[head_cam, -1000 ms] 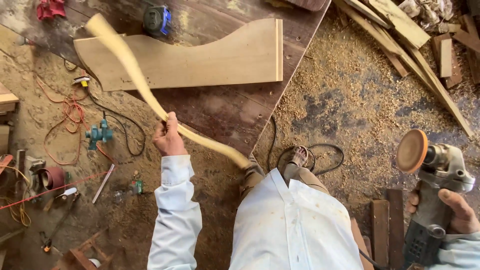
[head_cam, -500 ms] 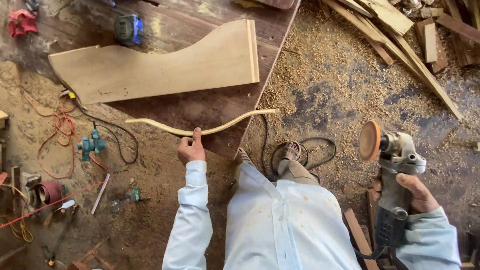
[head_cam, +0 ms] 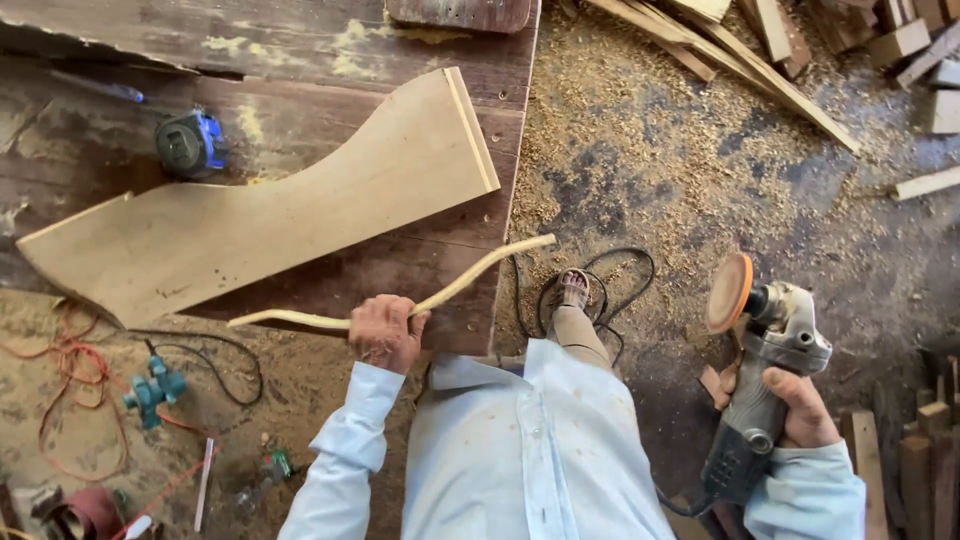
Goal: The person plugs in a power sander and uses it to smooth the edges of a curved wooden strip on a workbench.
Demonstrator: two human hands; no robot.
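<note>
Covering the curved wood strip's (head_cam: 455, 282) middle, left hand (head_cam: 385, 333) grips it.

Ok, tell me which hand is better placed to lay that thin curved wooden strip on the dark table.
Left hand: it already grips the thin curved wooden strip over the dark wooden table; the right hand holds the grey angle grinder.

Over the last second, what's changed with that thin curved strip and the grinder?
The left hand swung the thin curved wood strip down from a steep upward slant to lie nearly level along the table's near edge, and never let go. The right hand kept its grip on the angle grinder, disc up. The wide curved board and tape measure stayed on the table.
</note>
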